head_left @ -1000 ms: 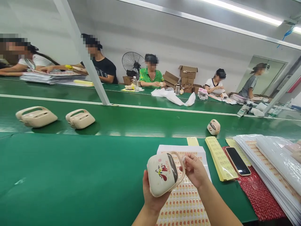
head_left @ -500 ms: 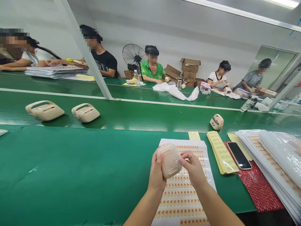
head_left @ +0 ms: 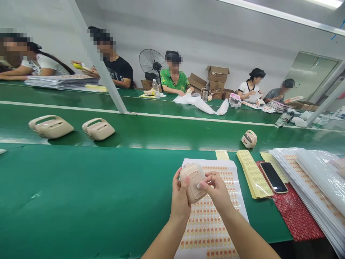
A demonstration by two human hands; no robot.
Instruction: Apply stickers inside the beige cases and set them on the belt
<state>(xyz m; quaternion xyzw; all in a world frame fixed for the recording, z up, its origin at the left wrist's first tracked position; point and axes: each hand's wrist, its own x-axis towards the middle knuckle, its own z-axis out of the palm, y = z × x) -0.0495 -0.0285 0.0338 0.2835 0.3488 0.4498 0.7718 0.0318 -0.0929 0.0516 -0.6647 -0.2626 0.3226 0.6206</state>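
My left hand (head_left: 181,196) is wrapped round a small beige rounded device (head_left: 192,181), thumb across its face. That face carries raised bars and faint small print. My right hand (head_left: 215,187) is closed in a pinch, its thumb tip touching the lower right of the device's face; whatever lies between the fingers is too small to make out. Beneath both hands lies a white sheet of small orange-and-yellow stickers (head_left: 201,232), partly covered by my forearms.
Two beige devices with handles (head_left: 51,126) sit at left on the green belt, and a smaller one (head_left: 249,139) at right. Yellow label sheets (head_left: 253,174), a phone (head_left: 273,177), red bubble wrap (head_left: 299,216) and stacked sheets (head_left: 304,183) lie right. Several co-workers sit opposite.
My right thumb has moved left from the device's right edge onto its face. My left hand keeps its hold. Across the belt, the co-worker at far right has bent lower.
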